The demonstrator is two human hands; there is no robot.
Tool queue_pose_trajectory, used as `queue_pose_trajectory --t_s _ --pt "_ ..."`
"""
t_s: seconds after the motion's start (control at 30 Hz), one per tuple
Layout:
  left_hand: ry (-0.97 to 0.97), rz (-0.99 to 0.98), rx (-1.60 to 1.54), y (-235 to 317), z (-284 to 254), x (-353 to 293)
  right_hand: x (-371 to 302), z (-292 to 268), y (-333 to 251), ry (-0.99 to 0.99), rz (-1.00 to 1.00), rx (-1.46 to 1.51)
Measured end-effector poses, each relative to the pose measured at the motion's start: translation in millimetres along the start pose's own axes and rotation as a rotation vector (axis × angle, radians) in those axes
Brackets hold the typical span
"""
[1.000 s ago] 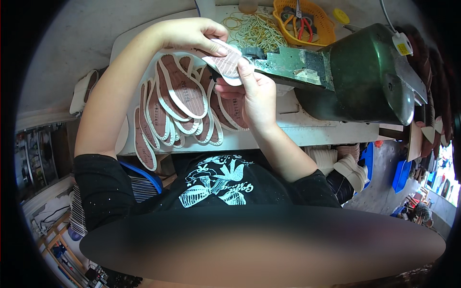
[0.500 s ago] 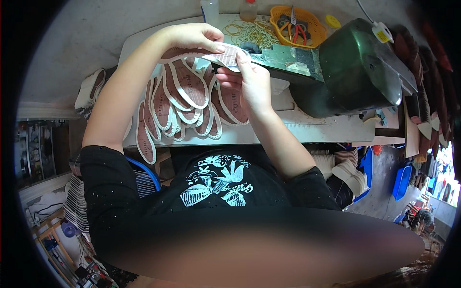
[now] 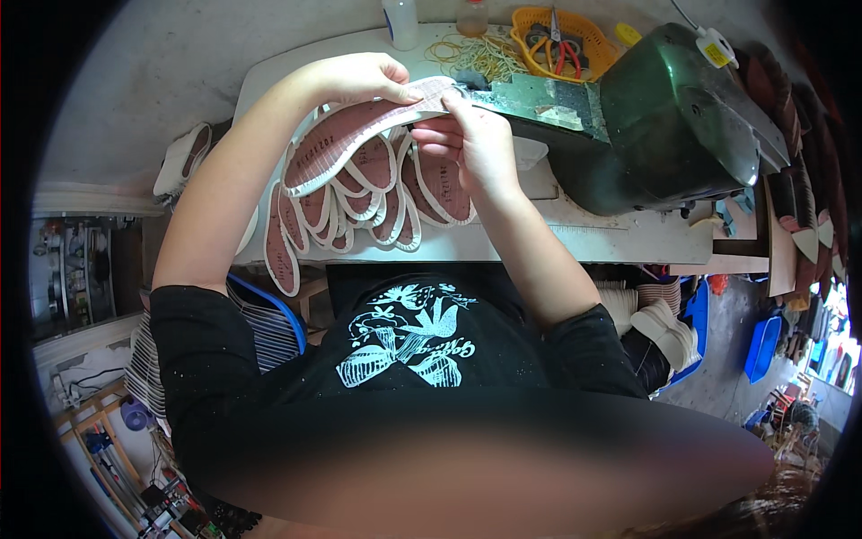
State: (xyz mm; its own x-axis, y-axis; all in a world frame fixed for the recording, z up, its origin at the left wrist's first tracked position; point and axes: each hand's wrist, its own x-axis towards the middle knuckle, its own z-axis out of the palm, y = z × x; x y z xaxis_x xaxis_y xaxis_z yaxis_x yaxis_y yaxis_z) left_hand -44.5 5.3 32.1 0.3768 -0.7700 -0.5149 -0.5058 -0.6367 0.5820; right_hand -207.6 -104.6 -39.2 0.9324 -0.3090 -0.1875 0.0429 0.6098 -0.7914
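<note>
A long insole (image 3: 346,139), pinkish brown with a white rim, is held up over the table at the green machine's narrow arm (image 3: 539,106). My left hand (image 3: 373,76) grips its upper edge, thumb on the brown face. At the insole's right end, my right hand (image 3: 480,144) pinches it with the thumb on top, the other fingers partly curled below. That end lies against the tip of the machine's arm; the exact contact is hidden by my fingers. Beneath and in front, several similar insoles (image 3: 440,184) lie overlapping on the white table, one jutting past its front edge.
The green machine's bulky body (image 3: 678,117) stands at the right. Behind its arm are a yellow basket (image 3: 530,20) with scissors and pliers, a heap of pale elastic bands (image 3: 476,56) and a white bottle (image 3: 401,25). Stacked pale soles (image 3: 664,323) sit below the table at right.
The insole has swung so that its brown face and wide left end now show over the pile. Both hands keep hold of it; my view has shifted slightly.
</note>
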Motion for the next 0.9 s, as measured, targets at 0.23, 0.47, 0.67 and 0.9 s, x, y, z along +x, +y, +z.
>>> queue_pose_trajectory --t_s 0.23,0.47,0.67,0.9 --pt "0.019 -0.119 -0.315 -4 13 -9 1 1 1 -0.012 0.038 0.039" --pt "-0.058 -0.105 -0.609 6 30 -4 -20 -15 0 -0.090 0.100 0.033" --pt "0.027 -0.167 -0.544 14 21 5 -71 -32 -5 -0.280 0.296 -0.188" --pt "0.142 -0.209 -0.207 -8 1 36 -34 -26 -9 -0.149 0.184 0.017"
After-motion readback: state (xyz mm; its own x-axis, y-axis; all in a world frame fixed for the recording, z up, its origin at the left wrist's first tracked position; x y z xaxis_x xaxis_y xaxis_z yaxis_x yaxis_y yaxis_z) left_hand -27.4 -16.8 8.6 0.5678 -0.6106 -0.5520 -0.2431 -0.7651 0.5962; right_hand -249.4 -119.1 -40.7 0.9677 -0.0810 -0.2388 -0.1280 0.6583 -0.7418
